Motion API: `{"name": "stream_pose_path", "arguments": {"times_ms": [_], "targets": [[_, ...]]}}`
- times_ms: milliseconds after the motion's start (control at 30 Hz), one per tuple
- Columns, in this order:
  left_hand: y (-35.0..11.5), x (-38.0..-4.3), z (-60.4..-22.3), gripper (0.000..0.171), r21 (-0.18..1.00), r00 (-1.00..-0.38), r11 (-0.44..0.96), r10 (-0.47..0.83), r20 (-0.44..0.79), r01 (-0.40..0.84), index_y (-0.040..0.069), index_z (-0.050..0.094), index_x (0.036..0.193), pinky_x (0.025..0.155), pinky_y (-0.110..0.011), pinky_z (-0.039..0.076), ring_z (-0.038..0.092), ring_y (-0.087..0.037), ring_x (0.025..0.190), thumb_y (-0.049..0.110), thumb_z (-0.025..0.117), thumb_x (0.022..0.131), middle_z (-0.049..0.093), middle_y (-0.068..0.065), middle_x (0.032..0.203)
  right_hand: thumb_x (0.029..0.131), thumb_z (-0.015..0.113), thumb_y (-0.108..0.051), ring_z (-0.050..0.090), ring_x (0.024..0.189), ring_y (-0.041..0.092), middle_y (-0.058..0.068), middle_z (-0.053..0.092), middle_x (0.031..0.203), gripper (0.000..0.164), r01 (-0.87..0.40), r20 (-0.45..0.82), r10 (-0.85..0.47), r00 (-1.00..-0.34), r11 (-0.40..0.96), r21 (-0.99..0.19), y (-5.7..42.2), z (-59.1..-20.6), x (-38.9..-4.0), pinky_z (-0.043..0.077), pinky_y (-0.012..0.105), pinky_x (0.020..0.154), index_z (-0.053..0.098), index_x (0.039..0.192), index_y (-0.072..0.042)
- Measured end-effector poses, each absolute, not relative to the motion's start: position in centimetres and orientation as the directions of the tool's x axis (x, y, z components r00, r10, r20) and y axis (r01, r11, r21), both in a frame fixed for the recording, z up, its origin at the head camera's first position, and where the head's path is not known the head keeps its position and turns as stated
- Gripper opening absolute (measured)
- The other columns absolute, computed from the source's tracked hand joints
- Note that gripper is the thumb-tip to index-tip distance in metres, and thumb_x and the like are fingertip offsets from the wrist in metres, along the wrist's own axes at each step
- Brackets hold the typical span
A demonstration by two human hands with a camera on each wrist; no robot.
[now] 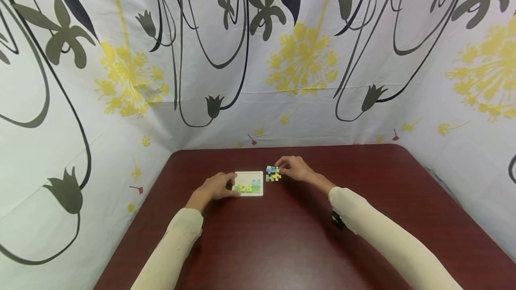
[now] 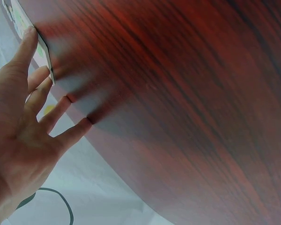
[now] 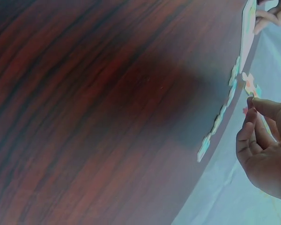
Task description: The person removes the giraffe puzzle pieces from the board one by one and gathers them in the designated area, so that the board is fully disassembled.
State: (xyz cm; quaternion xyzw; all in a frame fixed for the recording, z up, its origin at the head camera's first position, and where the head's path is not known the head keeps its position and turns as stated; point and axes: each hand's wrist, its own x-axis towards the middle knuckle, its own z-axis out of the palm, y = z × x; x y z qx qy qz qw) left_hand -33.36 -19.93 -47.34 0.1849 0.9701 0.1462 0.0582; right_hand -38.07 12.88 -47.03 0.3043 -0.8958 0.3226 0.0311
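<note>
A small white-framed puzzle board (image 1: 248,177) lies on the table, with colourful picture pieces along its lower part. My left hand (image 1: 217,186) holds it at the left side, thumb on the near edge and index finger by the far corner; the other fingertips touch the tabletop in the left wrist view. Just right of the board are several loose jigsaw pieces (image 1: 270,178). Over them, my right hand (image 1: 296,168) pinches one jigsaw piece (image 3: 249,84) between thumb and fingertips, raised above the table in the right wrist view.
The dark red wooden table (image 1: 258,245) has rounded far corners. White cloth (image 1: 258,102) with flower and vine prints hangs behind it and along both sides. A dark band (image 1: 337,220) shows under the right sleeve cuff.
</note>
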Motion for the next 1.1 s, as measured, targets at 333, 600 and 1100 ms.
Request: {"name": "stream_pose_path", "arguments": {"times_ms": [333,600,1100], "targets": [[-19.9,-33.3,-47.2,0.045,0.311,-0.925,0.888,0.374,-0.061,0.339,0.018,0.064,0.113,0.089,-0.046,0.048,0.054,-0.021,0.101,0.050,0.083,0.087,0.063,-0.005,0.131,0.099,0.069,-0.002,0.073,0.099,0.030,0.015,0.076,0.105,0.018,-0.533,0.223,-0.503,-0.835,0.639,-0.555,14.7,-47.9,-38.1,0.058,0.044,0.083,0.071,0.116,0.002],[-19.9,-33.3,-47.2,0.045,0.312,-0.923,0.884,0.382,-0.052,0.348,0.017,0.064,0.112,0.089,-0.046,0.048,0.054,-0.021,0.100,0.049,0.083,0.087,0.064,-0.004,0.128,0.100,0.069,-0.007,0.073,0.095,0.028,0.014,0.076,0.104,0.022,-0.517,0.191,-0.493,-0.848,0.695,-0.500,15.2,-48.3,-38.1,0.058,0.041,0.076,0.073,0.121,-0.002],[-19.8,-33.4,-47.1,0.042,0.326,-0.918,0.875,0.394,-0.048,0.358,0.016,0.064,0.110,0.085,-0.044,0.048,0.053,-0.018,0.093,0.046,0.084,0.087,0.062,0.002,0.102,0.100,0.069,-0.009,0.074,0.100,0.028,0.013,0.077,0.108,0.022,-0.483,0.142,-0.478,-0.867,0.737,-0.472,15.1,-48.5,-38.0,0.059,0.044,0.081,0.075,0.121,-0.005]]}}
